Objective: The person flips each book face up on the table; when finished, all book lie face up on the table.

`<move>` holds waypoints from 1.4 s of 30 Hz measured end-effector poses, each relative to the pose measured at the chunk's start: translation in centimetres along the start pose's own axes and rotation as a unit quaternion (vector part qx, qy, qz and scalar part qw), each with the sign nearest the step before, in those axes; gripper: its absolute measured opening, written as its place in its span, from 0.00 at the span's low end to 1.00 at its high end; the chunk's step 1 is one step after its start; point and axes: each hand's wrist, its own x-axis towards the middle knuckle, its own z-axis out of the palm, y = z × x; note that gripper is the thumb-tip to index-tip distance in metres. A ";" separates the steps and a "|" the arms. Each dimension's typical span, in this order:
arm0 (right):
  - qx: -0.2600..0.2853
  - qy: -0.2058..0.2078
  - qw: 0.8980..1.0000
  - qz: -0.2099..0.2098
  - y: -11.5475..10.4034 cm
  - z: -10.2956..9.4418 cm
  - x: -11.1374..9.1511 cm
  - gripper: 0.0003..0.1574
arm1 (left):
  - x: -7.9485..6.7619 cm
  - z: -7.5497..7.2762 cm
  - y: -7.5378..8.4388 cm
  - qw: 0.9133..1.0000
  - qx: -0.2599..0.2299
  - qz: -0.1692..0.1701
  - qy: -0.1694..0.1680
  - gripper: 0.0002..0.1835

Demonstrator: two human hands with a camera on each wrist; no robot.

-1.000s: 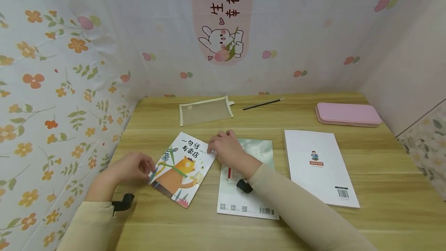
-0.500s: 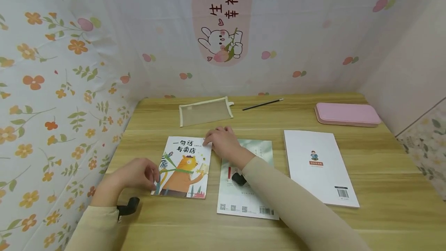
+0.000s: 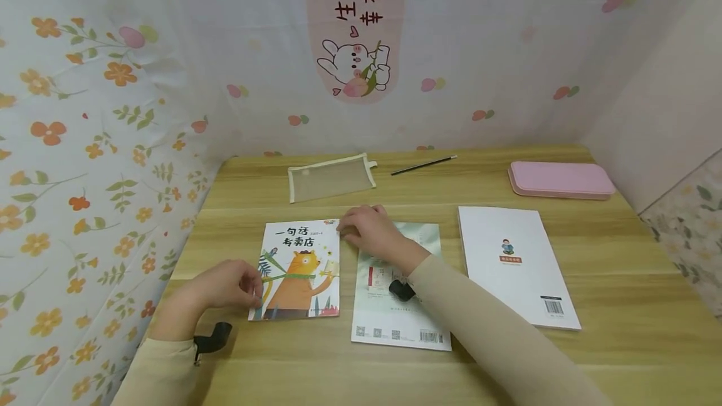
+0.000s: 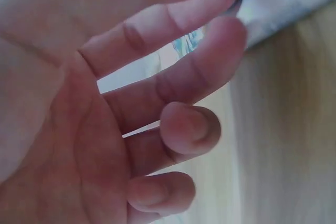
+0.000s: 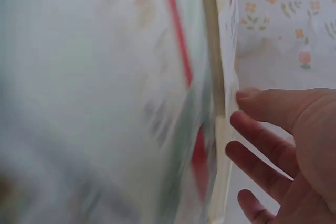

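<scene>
A picture book with an orange cartoon animal on its white cover lies squared on the table. At its lower left edge is my left hand, fingers loosely bent. In the left wrist view a fingertip touches the teal corner of the book. My right hand is at the book's upper right edge, above a pale green book lying face down. In the right wrist view its fingers are slightly bent, with tips beside a thin white edge. The right forearm covers part of the green book.
To the right lies a white book with a barcode. Along the back are a mesh zip pouch, a black pencil and a pink pencil case. Patterned cloth encloses the table at back and left.
The picture book has turned from a slant to nearly straight, with both hands at its edges. Over the last half second hands and book have barely moved. The other items stay put.
</scene>
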 end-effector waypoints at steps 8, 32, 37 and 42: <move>0.009 0.060 0.996 0.071 3.2 -2.0 -3.6 0.13 | 1.6 0.3 2.3 0.996 0.047 0.015 0.071 0.05; -0.068 0.076 0.988 0.115 8.4 -5.9 -11.6 0.12 | 6.5 6.4 9.2 0.977 0.138 0.122 0.106 0.11; -0.066 0.061 0.989 0.116 9.0 -6.1 -12.3 0.17 | 6.6 7.7 10.6 0.983 0.125 0.108 0.081 0.14; -0.059 0.051 0.991 0.104 9.7 -6.4 -12.6 0.19 | 6.6 8.4 11.5 0.984 0.128 0.102 0.077 0.16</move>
